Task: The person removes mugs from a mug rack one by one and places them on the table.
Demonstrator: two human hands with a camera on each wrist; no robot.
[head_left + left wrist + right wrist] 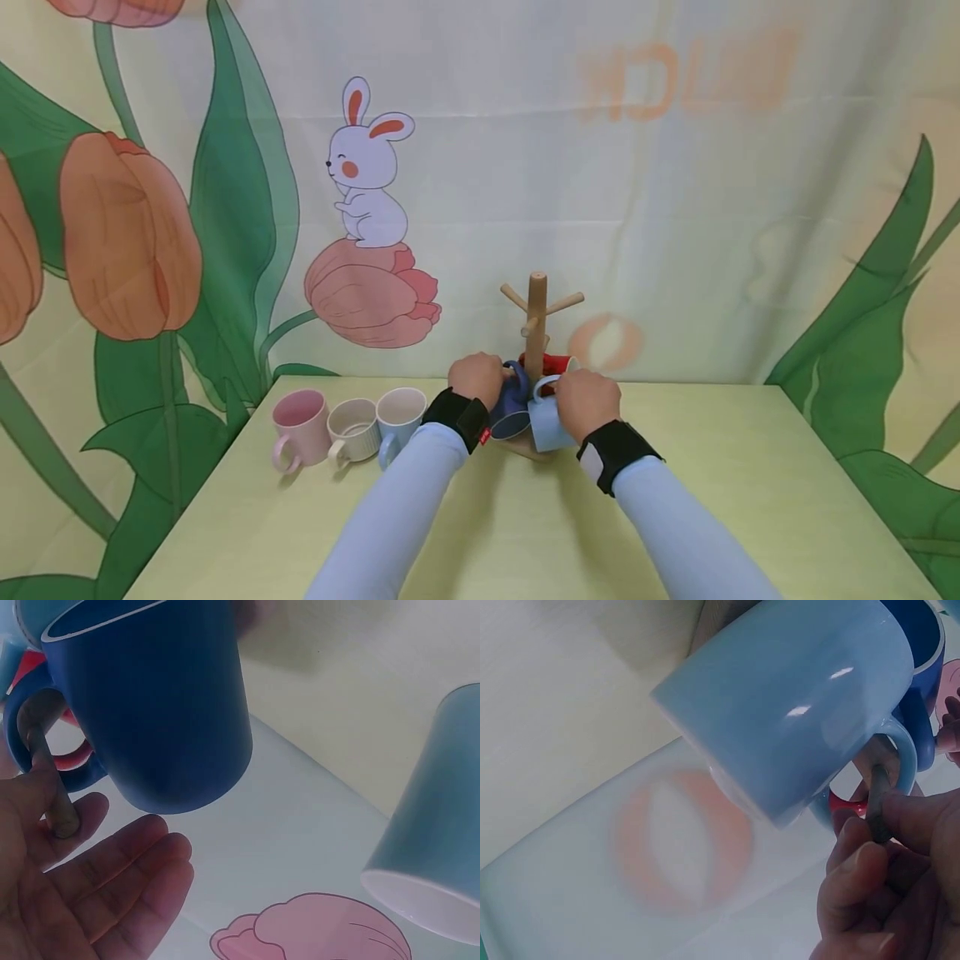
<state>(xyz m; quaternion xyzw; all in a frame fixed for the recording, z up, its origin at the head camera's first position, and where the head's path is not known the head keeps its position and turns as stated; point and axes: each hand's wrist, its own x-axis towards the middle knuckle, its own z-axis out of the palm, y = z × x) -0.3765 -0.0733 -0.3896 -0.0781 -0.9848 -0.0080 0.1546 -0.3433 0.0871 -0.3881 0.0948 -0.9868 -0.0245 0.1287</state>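
Observation:
A wooden mug tree point(537, 317) stands near the table's back edge, its upper pegs bare. From one lower peg point(63, 816) a dark blue mug point(161, 712) hangs by its handle, and my left hand point(477, 380) pinches that peg's tip between thumb and index finger, the other fingers extended. On the right side, a light blue mug point(795, 705) hangs tilted from another peg point(879, 799). The thumb and index finger of my right hand point(589, 403) pinch the end of this peg. Behind them a red mug point(557, 364) is partly hidden.
Left of the mug tree a pink mug point(302, 425), a cream mug point(356, 433) and a light blue-and-white mug point(397, 412) stand upright in a row on the pale table point(720, 483). A printed curtain point(480, 167) hangs behind the table.

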